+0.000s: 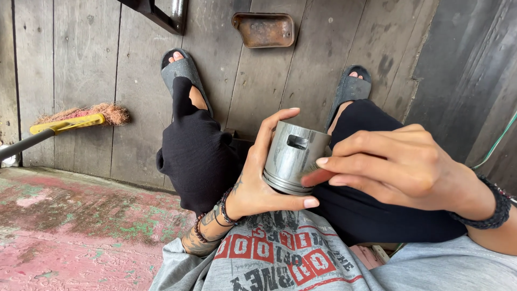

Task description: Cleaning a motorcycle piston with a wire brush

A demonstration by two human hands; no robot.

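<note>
Centre of the frame: your left hand point(256, 186) wraps a grey metal piston point(293, 156) from below, fingers curled shut round its skirt, holding it above your lap. Your right hand point(396, 164) reaches in from the right, fingertips point(322, 161) pinched at the grooved ring band; whether they grip anything there cannot be told. The piston looks bare and clean, so work on it seems under way, not finished. Its crown and far side are hidden. Upper frame: a rusty tray point(264, 29) on the plank floor point(86, 64); left, a broom point(75, 121).

No boxes, packs, signs or screens show here; the one printed thing is the grey shirt point(291, 264). Its red blocks and black letters sit low in the middle.
</note>
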